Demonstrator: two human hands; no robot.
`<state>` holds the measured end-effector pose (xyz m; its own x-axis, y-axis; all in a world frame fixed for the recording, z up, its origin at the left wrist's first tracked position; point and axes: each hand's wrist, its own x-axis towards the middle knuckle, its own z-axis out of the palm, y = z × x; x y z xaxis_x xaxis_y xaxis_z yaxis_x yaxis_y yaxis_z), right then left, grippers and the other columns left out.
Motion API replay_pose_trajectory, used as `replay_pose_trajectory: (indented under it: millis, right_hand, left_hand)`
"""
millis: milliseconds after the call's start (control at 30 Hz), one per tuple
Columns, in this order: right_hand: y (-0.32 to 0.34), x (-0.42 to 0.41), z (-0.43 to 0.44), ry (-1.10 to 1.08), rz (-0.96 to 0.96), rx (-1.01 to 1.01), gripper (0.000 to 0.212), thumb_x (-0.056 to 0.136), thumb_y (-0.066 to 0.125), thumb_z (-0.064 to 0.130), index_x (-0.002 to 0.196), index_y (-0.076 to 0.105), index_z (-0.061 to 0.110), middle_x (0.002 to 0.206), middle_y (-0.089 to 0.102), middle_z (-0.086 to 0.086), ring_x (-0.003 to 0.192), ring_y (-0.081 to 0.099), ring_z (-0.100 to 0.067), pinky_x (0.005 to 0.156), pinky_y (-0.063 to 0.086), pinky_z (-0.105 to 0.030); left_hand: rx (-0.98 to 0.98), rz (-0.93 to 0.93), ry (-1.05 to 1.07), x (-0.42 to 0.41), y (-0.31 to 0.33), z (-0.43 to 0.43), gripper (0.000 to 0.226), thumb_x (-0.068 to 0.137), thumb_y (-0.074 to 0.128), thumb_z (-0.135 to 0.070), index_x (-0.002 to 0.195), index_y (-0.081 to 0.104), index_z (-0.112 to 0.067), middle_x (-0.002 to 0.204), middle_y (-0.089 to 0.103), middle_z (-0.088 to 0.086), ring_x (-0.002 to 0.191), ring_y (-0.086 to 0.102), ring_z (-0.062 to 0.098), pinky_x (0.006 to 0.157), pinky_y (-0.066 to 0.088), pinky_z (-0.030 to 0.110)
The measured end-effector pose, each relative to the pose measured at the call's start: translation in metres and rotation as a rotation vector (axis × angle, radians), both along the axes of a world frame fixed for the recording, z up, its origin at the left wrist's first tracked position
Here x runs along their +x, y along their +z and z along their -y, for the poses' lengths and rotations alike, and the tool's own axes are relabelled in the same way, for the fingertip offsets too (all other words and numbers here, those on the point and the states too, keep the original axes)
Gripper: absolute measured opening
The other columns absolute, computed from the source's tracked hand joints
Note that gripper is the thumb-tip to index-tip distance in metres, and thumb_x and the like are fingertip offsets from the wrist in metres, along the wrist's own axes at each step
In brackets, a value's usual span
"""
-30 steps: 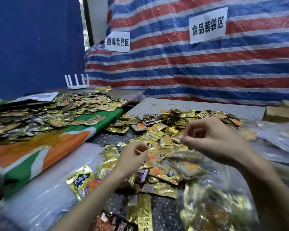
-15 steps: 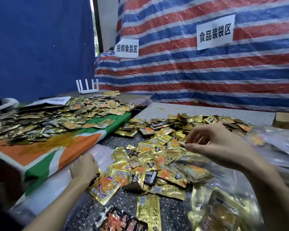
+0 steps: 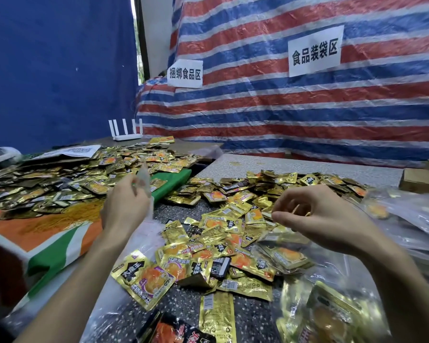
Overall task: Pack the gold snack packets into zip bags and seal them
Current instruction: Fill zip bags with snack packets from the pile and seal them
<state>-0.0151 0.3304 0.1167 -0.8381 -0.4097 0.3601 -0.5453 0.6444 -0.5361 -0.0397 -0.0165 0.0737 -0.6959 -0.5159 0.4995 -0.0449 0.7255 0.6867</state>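
Since half a second ago the left hand point(image 3: 125, 206) has risen from the stack of empty bags point(image 3: 146, 238) at the near left and now sits higher, closer to the middle. Its fingers are closed round a clear zip bag point(image 3: 144, 180); the film stands up above the knuckles and trails down beside the wrist. The right hand point(image 3: 317, 219) has hardly shifted. It hovers over the heap of gold packets point(image 3: 233, 219) on the table point(image 3: 176, 211), thumb out and fingers curled in. Whether it pinches anything, such as a bag rim, cannot be told.

The step in hand looks like fetching a fresh bag. A filled bag point(image 3: 332, 315) already lies under the right forearm, though its seal is not visible. Loose packets lie just beside and below both hands, with a second heap well apart on the left.

Next the bag's mouth probably needs both hands: the right to find the free lip and part it from the one the left holds. The thin film may cling shut, so a rub between fingertips could be needed before any packets go in.
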Motion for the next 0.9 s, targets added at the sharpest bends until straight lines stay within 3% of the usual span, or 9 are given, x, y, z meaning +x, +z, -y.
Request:
replay_pose_trajectory:
  millis: [100,233,333,400,500,600,667,767,900]
  right_hand:
    - [0.001,0.0,-0.002,-0.014,-0.014,-0.033,0.006,0.086,0.072,0.036,0.091,0.07,0.033,0.082,0.07,0.012,0.077,0.063,0.001,0.062,0.048,-0.017]
    - [0.003,0.0,-0.004,-0.034,-0.056,-0.099,0.035,0.085,0.072,0.035,0.119,0.061,0.035,0.11,0.064,0.018,0.096,0.062,0.003,0.081,0.054,-0.022]
    - [0.007,0.004,-0.005,-0.036,-0.085,-0.093,0.065,0.08,0.061,0.057,0.139,0.05,0.031,0.134,0.054,0.02,0.118,0.053,0.004,0.101,0.046,-0.026]
    - [0.01,0.006,-0.007,-0.02,-0.034,-0.103,0.074,0.078,0.047,0.07,0.142,0.047,0.032,0.136,0.052,0.022,0.121,0.051,0.006,0.105,0.044,-0.026]
    - [0.014,0.008,-0.014,0.063,0.067,-0.174,0.049,0.088,0.049,0.065,0.114,0.067,0.028,0.104,0.07,0.016,0.097,0.064,0.003,0.086,0.053,-0.022]
    - [0.016,0.008,-0.02,0.099,0.101,-0.192,0.033,0.09,0.062,0.045,0.086,0.072,0.014,0.081,0.072,-0.002,0.071,0.065,-0.009,0.066,0.05,-0.025]
    - [0.018,0.009,-0.022,0.133,0.157,-0.202,0.025,0.085,0.067,0.034,0.082,0.073,0.01,0.078,0.073,-0.007,0.064,0.063,-0.012,0.059,0.047,-0.024]
    - [0.018,0.009,-0.025,0.193,0.366,-0.27,0.03,0.075,0.069,0.035,0.085,0.077,0.008,0.079,0.075,-0.009,0.065,0.061,-0.018,0.051,0.046,-0.023]
    - [0.015,0.007,-0.02,0.244,0.498,-0.307,0.032,0.073,0.071,0.038,0.089,0.079,0.011,0.078,0.074,-0.012,0.065,0.062,-0.022,0.047,0.047,-0.021]
  left_hand:
    - [0.171,-0.082,-0.372,0.006,0.024,-0.038,0.021,0.094,0.049,0.0,0.089,0.066,-0.013,0.085,0.071,0.004,0.072,0.071,0.015,0.063,0.06,0.03]
    - [0.243,-0.074,-0.84,0.017,0.046,-0.089,0.028,0.083,0.042,0.01,0.07,0.064,0.0,0.071,0.067,0.017,0.064,0.062,0.011,0.056,0.05,0.016]
    - [0.263,-0.03,-1.123,0.016,0.049,-0.112,0.021,0.074,0.042,0.0,0.064,0.06,-0.003,0.069,0.067,0.017,0.072,0.065,0.025,0.072,0.053,0.03]
    - [0.327,-0.014,-1.25,0.011,0.047,-0.122,0.022,0.074,0.042,-0.003,0.064,0.061,-0.008,0.066,0.067,0.015,0.072,0.065,0.03,0.073,0.051,0.039]
    - [0.367,-0.001,-1.301,0.001,0.045,-0.135,0.024,0.078,0.042,-0.003,0.066,0.063,-0.01,0.062,0.064,0.012,0.064,0.062,0.027,0.068,0.049,0.031]
    - [0.373,-0.003,-1.278,-0.009,0.042,-0.146,0.022,0.079,0.045,-0.003,0.07,0.063,-0.008,0.063,0.061,0.009,0.056,0.058,0.019,0.06,0.049,0.023]
    - [0.36,0.004,-1.266,-0.014,0.037,-0.15,0.024,0.083,0.047,0.0,0.072,0.066,-0.011,0.061,0.06,0.007,0.055,0.056,0.015,0.059,0.048,0.019]
    - [0.294,0.065,-1.217,-0.023,0.029,-0.151,0.027,0.092,0.049,0.01,0.088,0.069,-0.008,0.064,0.063,0.001,0.058,0.057,0.014,0.06,0.047,0.018]
    - [0.159,0.094,-1.11,-0.029,0.027,-0.15,0.021,0.093,0.061,0.0,0.102,0.068,-0.018,0.092,0.072,0.002,0.086,0.069,0.011,0.085,0.055,0.026]
